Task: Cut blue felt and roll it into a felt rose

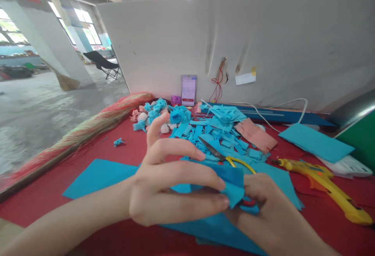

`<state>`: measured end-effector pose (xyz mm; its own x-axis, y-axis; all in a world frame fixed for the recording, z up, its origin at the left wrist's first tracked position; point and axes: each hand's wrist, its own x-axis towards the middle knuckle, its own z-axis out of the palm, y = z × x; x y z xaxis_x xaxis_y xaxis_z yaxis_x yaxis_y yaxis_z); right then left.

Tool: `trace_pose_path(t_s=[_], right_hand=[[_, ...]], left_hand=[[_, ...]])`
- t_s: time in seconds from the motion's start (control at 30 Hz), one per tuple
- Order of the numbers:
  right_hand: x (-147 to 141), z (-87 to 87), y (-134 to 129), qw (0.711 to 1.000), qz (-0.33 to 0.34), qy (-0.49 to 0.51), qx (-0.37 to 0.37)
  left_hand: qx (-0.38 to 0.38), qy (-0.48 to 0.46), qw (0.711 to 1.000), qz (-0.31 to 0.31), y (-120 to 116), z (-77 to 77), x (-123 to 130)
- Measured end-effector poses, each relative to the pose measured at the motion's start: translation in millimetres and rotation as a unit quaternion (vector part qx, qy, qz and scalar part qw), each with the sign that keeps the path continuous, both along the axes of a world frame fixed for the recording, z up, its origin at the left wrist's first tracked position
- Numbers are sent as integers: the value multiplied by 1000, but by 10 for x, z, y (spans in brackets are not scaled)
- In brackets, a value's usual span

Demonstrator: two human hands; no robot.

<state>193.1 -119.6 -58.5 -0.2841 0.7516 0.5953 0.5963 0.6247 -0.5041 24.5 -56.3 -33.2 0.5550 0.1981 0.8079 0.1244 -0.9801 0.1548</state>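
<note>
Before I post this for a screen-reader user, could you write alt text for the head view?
A person's left hand grips blue paper above a red table, the right hand at the paper's edge and yellow-handled scissors just beyond. Farther back lie blue paper scraps and paper flowers; a yellow glue gun rests on the right.

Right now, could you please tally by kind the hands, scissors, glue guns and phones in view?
Hands: 2 (left hand, right hand)
Scissors: 1 pair, handles partly hidden
Glue gun: 1
Phone: 1
Total: 5
</note>
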Motion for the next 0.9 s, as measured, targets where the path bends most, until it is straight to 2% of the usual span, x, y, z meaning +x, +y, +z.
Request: trace_pose_path(t_s=[0.07, 0.1, 0.2, 0.33, 0.43, 0.57, 0.63, 0.7, 0.8, 0.9], right_hand=[[27, 46, 15, 1000, -9, -17, -7], [45, 64, 22, 999, -11, -26, -17], [108, 86, 30, 997, -21, -68, -32], [161, 52, 14, 989, -58, -133, -1], [160, 41, 14, 987, -61, -148, 15], [162, 104, 78, 993, -66, -98, -16], [165, 130, 136, 993, -94, -26, -63], [145, 120, 209, 983, -123, 43, -127], [53, 43, 344, 972, -125, 93, -177], [-82, -37, 507, 972, -109, 79, -190]], left_hand=[[83, -56, 994, -34, 1, -30, 11], [95, -74, 992, -48, -1, -40, 9], [19, -73, 996, -57, -7, -27, -11], [-48, 70, 995, -60, 13, 63, 3], [-120, 129, 982, -72, 36, 74, 37], [-254, 113, 960, -27, 89, -4, -6], [-297, 106, 949, 1, 141, -54, -74], [-333, 138, 933, 27, 203, -104, -164], [-356, 187, 914, 56, 286, -171, -359], [-354, 237, 899, 98, 354, -235, -675]])
